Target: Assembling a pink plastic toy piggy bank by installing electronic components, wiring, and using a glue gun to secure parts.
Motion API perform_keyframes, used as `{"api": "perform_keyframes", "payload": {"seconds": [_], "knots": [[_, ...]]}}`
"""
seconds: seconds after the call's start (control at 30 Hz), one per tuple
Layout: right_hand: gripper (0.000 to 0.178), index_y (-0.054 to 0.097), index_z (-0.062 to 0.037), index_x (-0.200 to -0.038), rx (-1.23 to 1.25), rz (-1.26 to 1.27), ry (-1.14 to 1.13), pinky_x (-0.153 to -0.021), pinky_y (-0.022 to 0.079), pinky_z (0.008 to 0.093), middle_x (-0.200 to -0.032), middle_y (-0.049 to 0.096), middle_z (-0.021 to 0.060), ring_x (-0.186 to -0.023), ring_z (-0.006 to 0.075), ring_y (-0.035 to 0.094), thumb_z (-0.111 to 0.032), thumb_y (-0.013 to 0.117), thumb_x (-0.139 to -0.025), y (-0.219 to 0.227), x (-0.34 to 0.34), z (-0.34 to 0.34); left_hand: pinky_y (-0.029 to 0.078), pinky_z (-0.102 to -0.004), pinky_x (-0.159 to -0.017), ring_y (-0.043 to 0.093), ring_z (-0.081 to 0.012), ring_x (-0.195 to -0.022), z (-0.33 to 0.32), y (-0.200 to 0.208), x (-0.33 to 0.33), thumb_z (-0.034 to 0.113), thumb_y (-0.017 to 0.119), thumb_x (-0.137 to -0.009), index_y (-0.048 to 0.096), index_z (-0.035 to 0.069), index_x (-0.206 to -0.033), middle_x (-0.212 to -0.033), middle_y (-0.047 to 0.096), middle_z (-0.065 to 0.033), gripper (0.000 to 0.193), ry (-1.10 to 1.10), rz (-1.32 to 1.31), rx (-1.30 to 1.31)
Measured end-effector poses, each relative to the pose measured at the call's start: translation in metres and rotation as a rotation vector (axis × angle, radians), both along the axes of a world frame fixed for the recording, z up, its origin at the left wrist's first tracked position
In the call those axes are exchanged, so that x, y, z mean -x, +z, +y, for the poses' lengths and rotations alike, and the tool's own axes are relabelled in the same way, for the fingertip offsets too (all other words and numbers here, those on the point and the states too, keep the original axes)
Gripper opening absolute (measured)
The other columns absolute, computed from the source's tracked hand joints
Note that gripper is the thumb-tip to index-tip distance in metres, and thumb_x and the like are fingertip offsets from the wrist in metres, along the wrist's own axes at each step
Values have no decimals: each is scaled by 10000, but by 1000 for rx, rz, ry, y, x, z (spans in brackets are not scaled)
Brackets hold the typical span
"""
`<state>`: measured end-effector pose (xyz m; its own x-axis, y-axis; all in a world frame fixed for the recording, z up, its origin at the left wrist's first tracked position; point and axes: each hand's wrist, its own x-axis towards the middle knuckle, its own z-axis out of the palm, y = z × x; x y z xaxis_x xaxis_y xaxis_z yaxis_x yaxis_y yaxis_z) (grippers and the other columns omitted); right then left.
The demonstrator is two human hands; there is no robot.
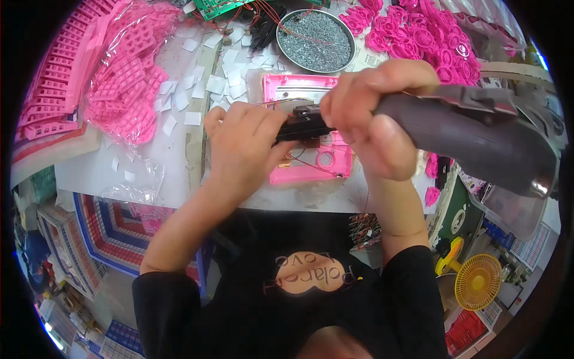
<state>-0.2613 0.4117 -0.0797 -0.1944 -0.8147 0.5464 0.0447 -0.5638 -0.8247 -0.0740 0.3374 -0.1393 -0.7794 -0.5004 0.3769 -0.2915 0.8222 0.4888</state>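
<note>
My right hand (382, 119) is closed around the front end of a thick dark grey electric screwdriver (466, 131). The tool's body reaches toward the right, close to the camera, and its tip is hidden behind my fingers. My left hand (248, 140) presses a black plastic part (305, 124) with its fingers and thumb. That part sits over a pink plastic housing (308, 174), which lies on the white table with thin wires inside. A round speaker-like opening shows in the housing's near right corner.
A metal bowl of small screws (315, 42) stands beyond the housing. Pink rings (418, 39) are heaped at the far right. Bagged pink key pieces (128, 84) lie at left, with white squares (216, 84) scattered beside them. A green circuit board (224, 7) lies at the far edge.
</note>
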Motion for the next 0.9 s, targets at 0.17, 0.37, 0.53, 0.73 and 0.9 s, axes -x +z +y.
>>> {"api": "perform_keyframes", "payload": {"seconds": [0.17,0.37,0.53,0.73,0.9], "knots": [[360,449,-42,-1209,-35,87,9,-598,477,337,-640,498,36,-569,138,477,-195,638,-943,-12,0,-9,292,-413,-884,575,-204,-961,-3,-1,-1,262,854,-705,682,144,-1104,-1003,677,11,450,-18,26,34],[325,456,-41,-1135,-53,112,-2,-589,488,334,-643,519,48,-558,137,481,-190,669,-940,-17,-3,-10,294,-419,-871,579,-211,-947,-5,-3,-1,239,843,-698,679,135,-1110,-991,674,8,456,-34,42,24],[262,462,-46,-1043,-50,350,-33,-565,481,334,-652,527,63,-556,143,499,-144,678,-934,-9,-2,-8,306,-444,-888,596,-186,-982,-5,-10,-2,228,869,-661,669,131,-1078,-1006,672,20,473,-37,76,39],[311,485,-30,-1141,-69,315,131,-617,509,346,-720,579,92,-596,159,541,-153,682,-934,-9,5,-12,305,-453,-893,595,-193,-988,-3,-12,-2,213,855,-671,665,123,-1079,-1007,667,19,459,-38,93,47],[779,384,-45,-1492,-150,30,84,-810,514,350,-1066,655,147,-970,225,617,-203,788,-845,-9,17,-9,304,-459,-909,596,-207,-1019,-3,-3,-2,221,852,-675,669,127,-1085,-1030,666,11,459,-30,41,23]]}}
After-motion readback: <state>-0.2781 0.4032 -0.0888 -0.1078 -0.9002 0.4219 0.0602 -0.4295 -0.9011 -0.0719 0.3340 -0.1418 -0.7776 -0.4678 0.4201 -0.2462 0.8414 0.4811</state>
